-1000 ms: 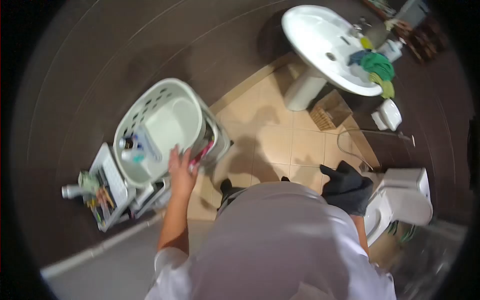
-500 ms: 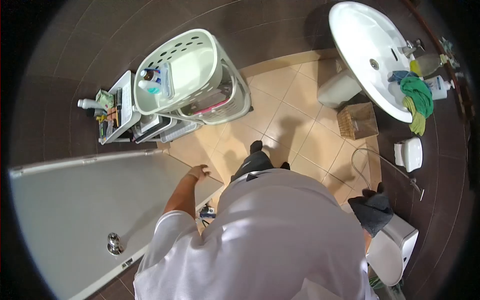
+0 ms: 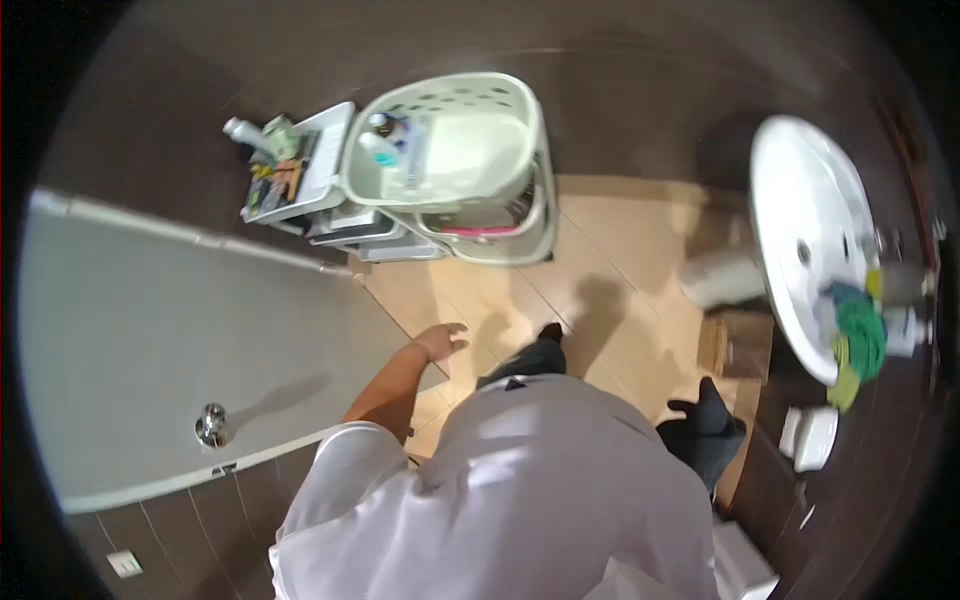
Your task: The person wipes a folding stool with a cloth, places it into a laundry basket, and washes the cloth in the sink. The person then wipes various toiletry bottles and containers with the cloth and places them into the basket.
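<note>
My left hand [image 3: 441, 342] is bare, its fingers apart and nothing in them, over the tiled floor [image 3: 610, 345] beside the grey-white door [image 3: 270, 330]. On the other side, a dark grey glove-like covering hides my right hand [image 3: 704, 425]. Its finger-shaped tips stand apart, and no separate object shows in it. The nearest thing to it is a wicker basket [image 3: 714, 346] on the floor. Farther up at the right, green [image 3: 862, 338] and yellow-green [image 3: 845, 372] cloths hang over the edge of the white sink [image 3: 785, 190].
A pale laundry basket [image 3: 470, 145] with bottles in it stands beside a cart [image 3: 325, 155] of toiletries. A metal knob [image 3: 211, 426] sticks out from the door. Part of a white toilet [image 3: 742, 565] shows at the lower right, below a white wall fixture [image 3: 816, 438].
The view has shifted, and the basket and sink appear farther right. My right hand has moved forward, away from the toilet. My left hand stays near the door, fingers still apart.
</note>
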### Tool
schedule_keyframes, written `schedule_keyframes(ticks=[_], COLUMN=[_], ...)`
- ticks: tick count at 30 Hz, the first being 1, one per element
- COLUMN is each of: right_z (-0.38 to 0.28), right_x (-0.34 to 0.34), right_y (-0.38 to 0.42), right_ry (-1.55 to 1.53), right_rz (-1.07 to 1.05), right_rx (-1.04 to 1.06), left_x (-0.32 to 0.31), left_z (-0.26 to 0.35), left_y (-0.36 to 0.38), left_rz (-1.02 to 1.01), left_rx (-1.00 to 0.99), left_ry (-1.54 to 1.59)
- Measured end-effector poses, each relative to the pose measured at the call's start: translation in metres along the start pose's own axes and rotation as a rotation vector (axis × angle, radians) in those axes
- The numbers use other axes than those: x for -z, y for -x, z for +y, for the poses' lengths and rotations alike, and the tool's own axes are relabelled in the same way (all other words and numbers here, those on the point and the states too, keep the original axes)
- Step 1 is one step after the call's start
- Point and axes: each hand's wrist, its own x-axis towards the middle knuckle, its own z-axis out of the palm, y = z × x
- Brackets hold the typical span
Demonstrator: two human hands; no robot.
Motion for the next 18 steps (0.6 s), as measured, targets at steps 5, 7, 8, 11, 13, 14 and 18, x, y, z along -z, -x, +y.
schedule_keyframes(ticks=[5,7,8,11,13,14,18], right_z=[-0.012,-0.042,-0.056,-0.098,-0.119,-0.13,-0.171], right_x=[-0.048,-0.073,-0.084,-0.125,-0.152,-0.169,-0.239], right_y=[-0.111,-0.109,-0.105,-0.103,-0.105,-0.104,-0.108], right_ry=[0.123,0.229,0.275,0.41,0.49,0.541,0.731], right_rz=[-0.302,-0.323,-0.341,-0.39,-0.446,-0.467,-0.641], right_rx=[0.248,0.296,0.323,0.417,0.471,0.505,0.637], left_x=[-0.002,-0.015,-0.019,-0.008,-0.01,-0.01,-0.032], left_z=[-0.051,-0.095,-0.109,-0.106,-0.114,-0.112,-0.086], left_y=[-0.002,-0.018,-0.02,-0.001,-0.007,-0.009,-0.025], left_rz=[0.113,0.156,0.15,0.225,0.303,0.344,0.535], left_rx=[0.15,0.244,0.33,0.431,0.438,0.455,0.381], left_ry=[0.036,0.089,0.11,0.177,0.297,0.4,0.459])
